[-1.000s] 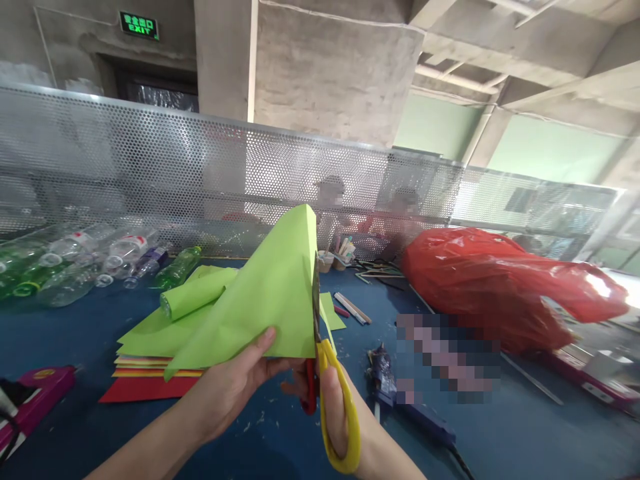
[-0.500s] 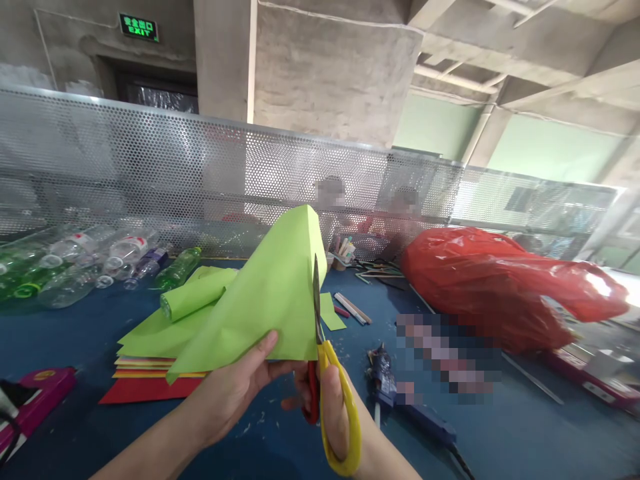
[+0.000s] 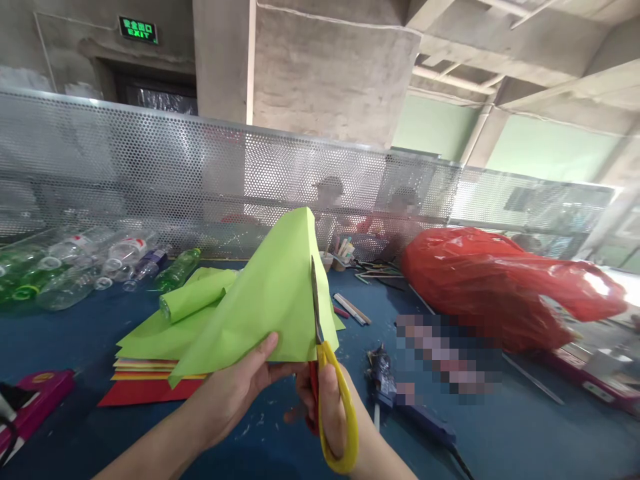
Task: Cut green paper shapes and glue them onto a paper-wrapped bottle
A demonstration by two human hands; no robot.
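Yellow and red handles of the scissors [image 3: 315, 300] sit in the right hand [image 3: 333, 407], its thumb through the yellow loop and its fingers curled at the red one. Held up before the wearer, the green sheet [image 3: 270, 293] is closed between the thumb and fingers of the left hand [image 3: 240, 380] near its lower edge. One blade lies upright across the front of the sheet, close to its right side; a folded or cut strip leans away just right of it.

Below and between the hands, the blue tabletop [image 3: 510, 433] is open. To the right of the grip, there is a gap before the glue gun [image 3: 420, 417], and more open surface lies beyond it, up to the red plastic bag [image 3: 480, 280]. Leftward, the room is tighter: the sheet's lower left corner hangs over the stack of coloured paper [image 3: 145, 393], where a rolled green paper [image 3: 195, 297] rests. Past that lie a green bottle [image 3: 177, 270] and clear bottles [image 3: 125, 253], with a perforated metal screen [image 3: 165, 173] behind.

The left fingers are partly behind the sheet, and so is the other blade, so how wide the scissors stand open cannot be told. The right hand covers much of the red handle. At far left, a magenta object [image 3: 47, 397] is cut off by the view's edge. Pixelation masks something beside the glue gun, and two people [image 3: 327, 193] beyond the screen are blurred.
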